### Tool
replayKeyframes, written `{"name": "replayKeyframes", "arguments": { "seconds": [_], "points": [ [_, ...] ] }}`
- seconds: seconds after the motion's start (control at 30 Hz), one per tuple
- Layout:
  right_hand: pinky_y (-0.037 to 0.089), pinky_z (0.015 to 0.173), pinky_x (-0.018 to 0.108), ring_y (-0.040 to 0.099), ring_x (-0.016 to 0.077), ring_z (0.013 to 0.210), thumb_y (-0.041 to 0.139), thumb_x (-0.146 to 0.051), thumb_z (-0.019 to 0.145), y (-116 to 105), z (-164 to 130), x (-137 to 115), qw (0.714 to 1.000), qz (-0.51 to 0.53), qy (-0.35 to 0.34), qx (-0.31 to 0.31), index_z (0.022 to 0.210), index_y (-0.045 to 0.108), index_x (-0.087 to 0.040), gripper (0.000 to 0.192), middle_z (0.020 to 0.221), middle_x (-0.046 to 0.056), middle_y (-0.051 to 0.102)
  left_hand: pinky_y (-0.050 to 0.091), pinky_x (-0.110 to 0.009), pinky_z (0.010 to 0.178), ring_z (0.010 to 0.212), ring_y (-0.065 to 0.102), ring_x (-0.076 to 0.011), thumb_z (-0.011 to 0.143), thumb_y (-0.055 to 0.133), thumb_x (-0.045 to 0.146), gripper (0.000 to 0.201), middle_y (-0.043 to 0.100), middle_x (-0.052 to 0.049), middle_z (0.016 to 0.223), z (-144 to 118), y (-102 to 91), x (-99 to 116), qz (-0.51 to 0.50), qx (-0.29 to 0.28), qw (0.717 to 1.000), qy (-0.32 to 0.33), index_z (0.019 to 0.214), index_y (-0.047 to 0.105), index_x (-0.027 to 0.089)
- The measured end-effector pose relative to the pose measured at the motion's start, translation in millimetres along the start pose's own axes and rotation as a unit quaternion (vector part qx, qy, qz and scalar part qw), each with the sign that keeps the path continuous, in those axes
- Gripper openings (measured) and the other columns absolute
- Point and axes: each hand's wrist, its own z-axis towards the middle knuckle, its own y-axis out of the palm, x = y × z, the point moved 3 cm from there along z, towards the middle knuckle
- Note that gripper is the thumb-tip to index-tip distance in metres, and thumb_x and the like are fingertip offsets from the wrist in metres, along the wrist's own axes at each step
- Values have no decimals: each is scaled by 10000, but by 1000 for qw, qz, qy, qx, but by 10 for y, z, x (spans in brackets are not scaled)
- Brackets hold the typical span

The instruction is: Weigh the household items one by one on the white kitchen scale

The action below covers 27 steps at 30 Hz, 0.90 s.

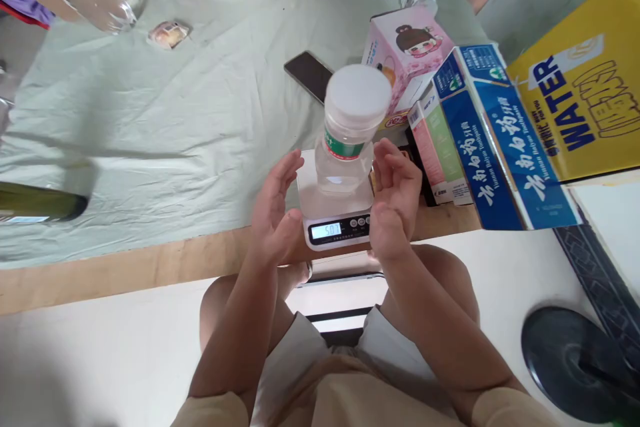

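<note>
A clear plastic jar (345, 173) with a white lid (358, 92) and a green and red label stands upright on a white digital scale (309, 188). The scale's lit display (327, 230) shows digits that look like 507. To the left of the jar, my left hand (277, 207) is held open, palm turned inward, with nothing in it. On the other side, my right hand (397, 197) is also open, its fingers loosely bent close to the jar; it covers the right edge of the scale.
Behind the jar lies a dark phone (307, 75) on the pale green cloth (215, 113). A pink box (407, 47), blue toothpaste boxes (500, 140) and a yellow bag (585, 87) crowd the right. A green bottle (40, 202) lies left; a small wrapped item (169, 34) sits farther back.
</note>
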Motion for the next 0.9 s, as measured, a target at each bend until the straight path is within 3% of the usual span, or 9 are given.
{"name": "replayKeyframes", "arguments": {
  "seconds": [0.2,0.33,0.47,0.67,0.8,0.9],
  "points": [
    [398,1325,506,480,248,1550,637,-478,892,-47,-57,-44,999,-14,8,-37,1379,546,-336,515,1611,50,515,499,-501,1243,1490,566,-334,861,715,718,867,548,-85,1620,230,60,201,42,-9,998,55,1603,420,382],
    [389,1323,522,486,246,1541,633,-448,897,-73,-41,-52,999,-6,10,-42,1383,546,-320,510,1599,57,523,530,-433,1221,1438,612,-282,887,773,576,756,623,-78,1536,486,141,493,73,-23,994,79,1556,485,370],
    [437,1290,518,524,239,1503,631,-449,891,-57,43,-24,1000,2,10,-27,1351,561,-333,480,1552,52,567,588,-381,1125,1266,708,-246,890,813,425,543,737,-53,1335,744,188,746,92,-62,992,64,1391,631,325],
    [485,1230,546,564,267,1449,602,-510,891,48,143,-50,1000,12,16,-6,1296,559,-293,462,1486,85,602,636,-375,838,959,750,-236,828,855,467,401,784,-31,1049,994,146,901,158,-109,981,17,1148,721,266],
    [489,1221,544,567,262,1443,606,-464,901,118,176,-46,999,29,28,-10,1304,561,-309,435,1495,82,593,609,-348,718,847,732,-214,775,877,489,409,787,-22,961,1035,178,920,203,-83,975,43,1066,738,238],
    [462,1245,539,555,255,1457,618,-433,898,163,190,-38,999,39,20,-8,1309,572,-315,430,1491,73,593,598,-330,682,775,705,-183,790,870,444,332,767,-18,889,1052,160,898,195,-16,978,73,1000,746,218]
  ]
}}
